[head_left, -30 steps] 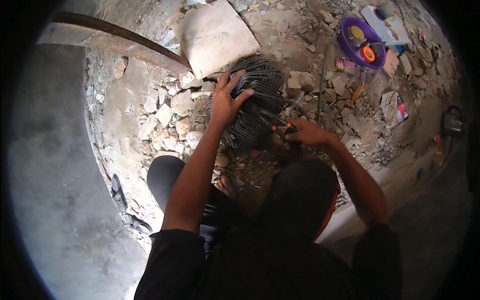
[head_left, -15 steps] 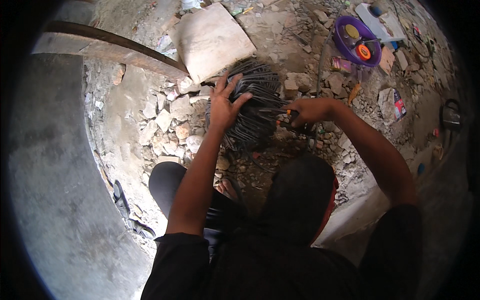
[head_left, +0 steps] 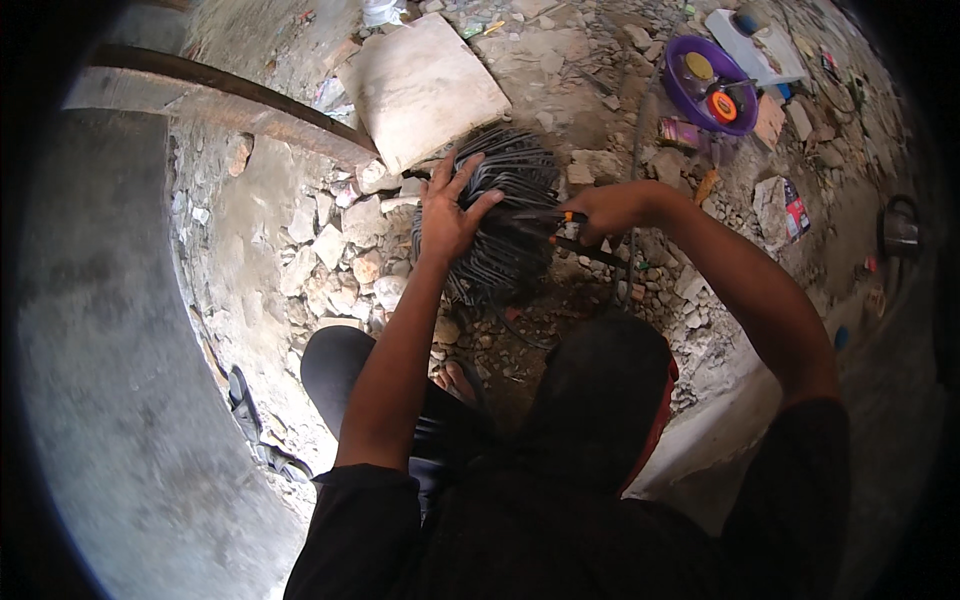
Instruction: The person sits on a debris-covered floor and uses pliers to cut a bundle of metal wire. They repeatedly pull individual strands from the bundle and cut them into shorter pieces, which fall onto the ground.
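Observation:
A thick bundle of dark grey wire (head_left: 520,165), its strands curving side by side, lies on the rubble in front of my knees. My left hand (head_left: 452,212) rests on its left side with the fingers spread, pressing on the strands. In my right hand (head_left: 612,210) is a pair of pliers (head_left: 545,215) with black and orange handles. Their jaws reach into the right side of the bundle, and the tips are lost among the dark strands. The two handles stand apart, the lower one sticking out below my fingers.
A pale square board (head_left: 430,85) lies just beyond the bundle. A wooden beam (head_left: 240,105) slants in from the left. At the far right sits a purple basin (head_left: 675,90) holding tools and an orange reel. Broken stones (head_left: 330,245) cover the ground; sandals (head_left: 245,405) lie at left.
The handles of the pliers have spread apart, the lower one swinging down and away from my right hand. My left hand stays in place on the bundle.

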Motion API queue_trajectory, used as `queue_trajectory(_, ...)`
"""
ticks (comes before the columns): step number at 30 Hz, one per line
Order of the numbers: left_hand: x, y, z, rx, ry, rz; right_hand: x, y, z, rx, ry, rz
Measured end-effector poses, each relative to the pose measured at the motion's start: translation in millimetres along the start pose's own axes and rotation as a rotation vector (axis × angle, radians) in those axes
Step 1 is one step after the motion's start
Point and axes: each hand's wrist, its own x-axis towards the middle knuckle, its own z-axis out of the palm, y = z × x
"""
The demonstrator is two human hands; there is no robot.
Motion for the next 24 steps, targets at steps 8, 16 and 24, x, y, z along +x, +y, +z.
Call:
queue_trajectory(8, 0, 4, 2, -0.001, -0.002, 0.008, 13, 24, 21, 0.511, -0.08, 0.076)
queue_trajectory(16, 1, -6, -5, -0.045, -0.009, -0.044, 43, 35, 147, -0.474, 0.923, 0.06)
queue_trajectory(24, -10, 2, 4, 0.045, -0.007, 0.024, 24, 43, 126, 0.524, 0.345, -0.26)
